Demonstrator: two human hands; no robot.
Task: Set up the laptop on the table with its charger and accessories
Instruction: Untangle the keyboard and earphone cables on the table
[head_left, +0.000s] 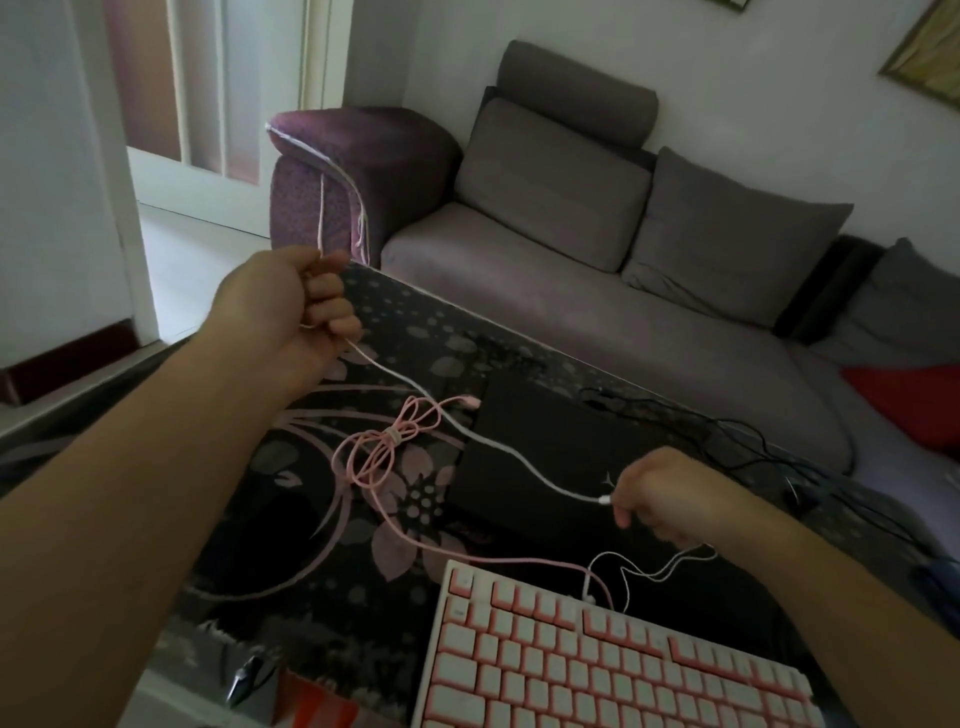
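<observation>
Left hand (306, 301) raised above the far-left corner of the table (322, 613), fingers curled into a fist around a white cable (511, 457). Above the fist the cable runs up and over the purple sofa arm (358, 171); below the fist it slopes down to the right, passing over the closed black laptop (545, 457).

Right hand (660, 493) low over the laptop's near-right edge, fingers curled, pinching the plug end of the same white cable at its fingertips. Cable hangs taut-ish between the two hands, lifted clear of the table at both ends.

Laptop lies flat, lid shut, in the middle of the floral-patterned black table top. Just left of it: a pink cable (387, 447), bundled in loops and tied at the middle, one plug end touching the laptop's far-left corner. A loose pink strand runs from the bundle toward the pink-and-white keyboard (597, 670), which sits at the near edge of the table, tilted in frame.

A thin white wire (639, 569) loops on the table between the keyboard and the right hand. Black cables (727, 431) trail along the table's far-right edge.

Behind the table: grey sofa (597, 270) with grey cushions, a red cushion (909, 400) at the right.
</observation>
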